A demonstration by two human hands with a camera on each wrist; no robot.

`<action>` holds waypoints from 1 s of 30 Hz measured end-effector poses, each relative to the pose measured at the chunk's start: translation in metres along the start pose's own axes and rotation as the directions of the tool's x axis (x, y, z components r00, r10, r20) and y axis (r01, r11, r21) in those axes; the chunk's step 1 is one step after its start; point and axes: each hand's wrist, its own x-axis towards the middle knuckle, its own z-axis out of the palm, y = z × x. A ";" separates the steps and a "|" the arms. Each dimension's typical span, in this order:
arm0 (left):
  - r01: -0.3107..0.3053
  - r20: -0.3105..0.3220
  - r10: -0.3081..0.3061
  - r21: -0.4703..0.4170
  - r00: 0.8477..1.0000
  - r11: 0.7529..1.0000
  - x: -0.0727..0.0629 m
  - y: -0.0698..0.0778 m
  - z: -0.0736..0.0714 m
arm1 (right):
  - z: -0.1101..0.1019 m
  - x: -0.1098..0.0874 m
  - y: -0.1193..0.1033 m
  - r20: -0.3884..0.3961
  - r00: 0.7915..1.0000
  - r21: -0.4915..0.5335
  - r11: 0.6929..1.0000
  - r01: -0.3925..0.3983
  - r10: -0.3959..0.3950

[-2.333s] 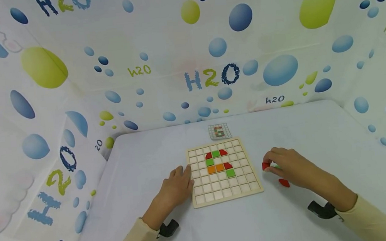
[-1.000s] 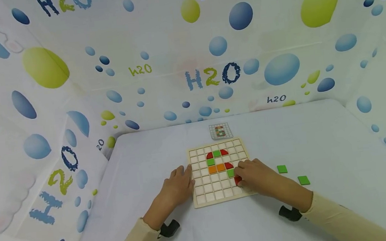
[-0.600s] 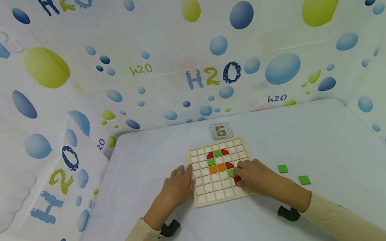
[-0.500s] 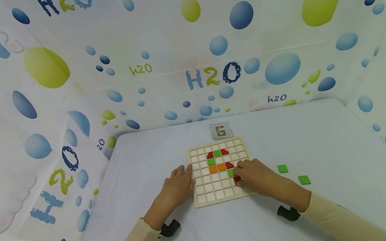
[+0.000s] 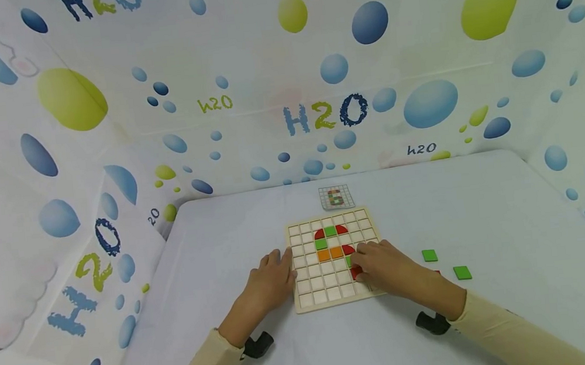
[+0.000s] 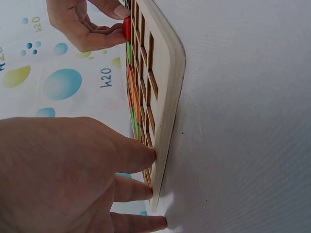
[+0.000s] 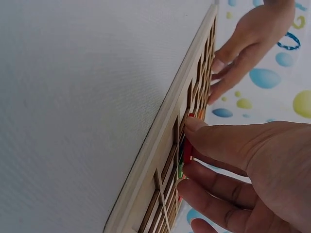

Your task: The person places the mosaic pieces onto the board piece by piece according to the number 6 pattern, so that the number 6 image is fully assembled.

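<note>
My right hand [image 5: 388, 270] pinches a red tile [image 5: 356, 273] between thumb and fingers, low over the grid of the wooden board [image 5: 312, 306]. In the right wrist view the red tile [image 7: 188, 151] stands tilted at the grid's dividers, partly covered by the thumb. My left hand [image 5: 267, 282] rests at the board's left edge, its fingertips touching the rim in the left wrist view. Set in the grid are red quarter-round tiles, green square tiles [image 5: 321, 244] and two orange tiles [image 5: 330, 253]. One green tile is partly hidden by the right fingers.
Two loose green tiles [image 5: 462, 272] lie on the white table right of the board. A bit of a red piece [image 5: 437, 272] peeks out behind the right forearm. Beyond the board lies a small pattern card [image 5: 336, 197]. Printed cloth walls [image 5: 248, 51] surround the table.
My right hand has carried the red tile from the table on the right leftward onto the board. In the last half second it shifted slightly further left. My left hand has stayed in place.
</note>
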 end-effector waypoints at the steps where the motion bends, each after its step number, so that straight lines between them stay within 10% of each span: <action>1: -0.001 -0.002 0.001 0.004 1.000 1.000 0.000 0.000 0.000 | 0.000 0.000 0.000 0.000 1.000 0.004 1.000 -0.002 0.002; 30: 0.008 0.005 -0.008 -0.004 1.000 1.000 0.000 0.001 -0.001 | 0.003 -0.002 0.000 -0.079 0.994 0.019 0.997 0.074 -0.072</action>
